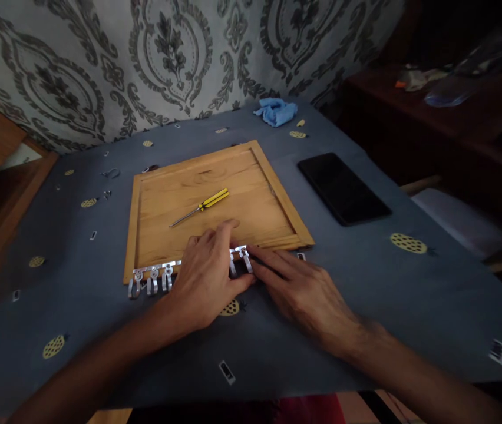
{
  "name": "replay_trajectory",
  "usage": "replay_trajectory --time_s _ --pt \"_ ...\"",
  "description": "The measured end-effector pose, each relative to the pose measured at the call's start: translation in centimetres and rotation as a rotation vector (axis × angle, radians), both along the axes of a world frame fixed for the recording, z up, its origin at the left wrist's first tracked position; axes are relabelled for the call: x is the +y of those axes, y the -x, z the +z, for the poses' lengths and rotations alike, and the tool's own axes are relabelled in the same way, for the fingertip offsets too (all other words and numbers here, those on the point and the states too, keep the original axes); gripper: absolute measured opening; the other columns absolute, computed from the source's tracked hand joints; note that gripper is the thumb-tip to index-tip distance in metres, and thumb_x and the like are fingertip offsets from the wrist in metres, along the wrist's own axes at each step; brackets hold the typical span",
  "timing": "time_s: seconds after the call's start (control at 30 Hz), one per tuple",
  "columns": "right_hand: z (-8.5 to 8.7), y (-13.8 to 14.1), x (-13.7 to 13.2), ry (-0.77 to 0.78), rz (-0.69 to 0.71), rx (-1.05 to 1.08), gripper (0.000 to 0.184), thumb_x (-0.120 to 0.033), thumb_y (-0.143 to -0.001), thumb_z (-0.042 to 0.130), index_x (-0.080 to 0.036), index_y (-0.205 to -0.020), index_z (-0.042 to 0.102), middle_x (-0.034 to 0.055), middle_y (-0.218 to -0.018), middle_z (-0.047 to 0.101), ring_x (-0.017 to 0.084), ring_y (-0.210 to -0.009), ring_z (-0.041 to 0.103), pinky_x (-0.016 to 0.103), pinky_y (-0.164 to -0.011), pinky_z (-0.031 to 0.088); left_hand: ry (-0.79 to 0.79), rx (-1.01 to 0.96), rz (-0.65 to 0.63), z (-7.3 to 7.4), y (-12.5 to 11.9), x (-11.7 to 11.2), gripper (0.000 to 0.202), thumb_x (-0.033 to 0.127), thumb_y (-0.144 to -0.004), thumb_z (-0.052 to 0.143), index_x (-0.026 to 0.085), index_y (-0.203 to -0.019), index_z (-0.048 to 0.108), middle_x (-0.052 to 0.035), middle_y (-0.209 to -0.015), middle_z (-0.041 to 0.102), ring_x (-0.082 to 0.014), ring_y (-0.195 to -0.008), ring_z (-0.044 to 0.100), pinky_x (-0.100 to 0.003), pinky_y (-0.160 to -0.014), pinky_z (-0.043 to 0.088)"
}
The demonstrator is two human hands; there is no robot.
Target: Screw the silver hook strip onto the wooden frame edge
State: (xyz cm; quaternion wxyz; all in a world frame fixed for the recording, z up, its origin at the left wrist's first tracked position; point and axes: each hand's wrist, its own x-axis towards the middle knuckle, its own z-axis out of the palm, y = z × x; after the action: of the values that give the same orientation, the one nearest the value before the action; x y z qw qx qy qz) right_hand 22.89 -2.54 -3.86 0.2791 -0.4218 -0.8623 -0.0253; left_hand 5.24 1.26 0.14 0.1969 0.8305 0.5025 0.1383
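Note:
A metal hook rail (155, 271) with several silver hooks lies along the near edge of a framed wooden board (175, 241). My left hand (207, 274) covers the middle of the rail, its thumb by the right-hand hooks and its fingers over the board's edge. It grips the rail there. My right hand (299, 288) pinches the rail's right end with its fingertips. A screwdriver (213, 199) with a yellow and black handle rests on the board, its tip pointing left and towards me. The rail's middle is hidden under my left hand.
Right of the board lies a black tablet (343, 188). A crumpled blue cloth (276, 112) is at the back of the table (145, 353), near the patterned wall. Small metal pieces (107, 195) and a thin curved item (111, 173) lie left of the board.

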Motion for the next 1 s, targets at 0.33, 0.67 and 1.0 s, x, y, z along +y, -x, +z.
replay_trajectory --time_s 0.33,0.67,1.0 --pt "-0.1 -0.2 0.1 0.04 0.016 0.024 0.029 -0.004 -0.088 0.046 -0.011 -0.107 0.066 0.0119 -0.115 0.071 0.024 -0.094 0.07 0.036 -0.069 0.064 0.032 -0.025 0.023 0.3 -0.2 0.2 0.069 0.025 -0.071 0.077 0.016 -0.126 0.037 -0.0094 -0.109 0.065 -0.0295 -0.11 0.058 -0.047 -0.096 0.041" --pt "1.3 -2.4 2.3 0.176 -0.041 0.294 0.033 -0.008 -0.09 0.045 -0.019 -0.114 0.065 0.0082 -0.114 0.071 0.019 -0.106 0.068 0.035 -0.09 0.058 0.038 -0.001 0.034 0.2 -0.2 0.2 0.07 0.029 -0.067 0.081 0.017 -0.122 0.04 -0.0081 -0.107 0.063 -0.0306 -0.107 0.056 -0.047 -0.094 0.042" --pt "1.8 0.5 13.9 0.221 0.055 0.021 0.043 -0.011 -0.087 0.047 -0.01 -0.129 0.055 0.0188 -0.134 0.057 0.029 -0.125 0.051 0.049 -0.103 0.043 0.055 -0.015 0.046 0.3 -0.1 0.1 0.055 0.029 -0.067 0.081 0.019 -0.107 0.045 -0.0075 -0.106 0.062 -0.031 -0.102 0.056 -0.047 -0.088 0.045"
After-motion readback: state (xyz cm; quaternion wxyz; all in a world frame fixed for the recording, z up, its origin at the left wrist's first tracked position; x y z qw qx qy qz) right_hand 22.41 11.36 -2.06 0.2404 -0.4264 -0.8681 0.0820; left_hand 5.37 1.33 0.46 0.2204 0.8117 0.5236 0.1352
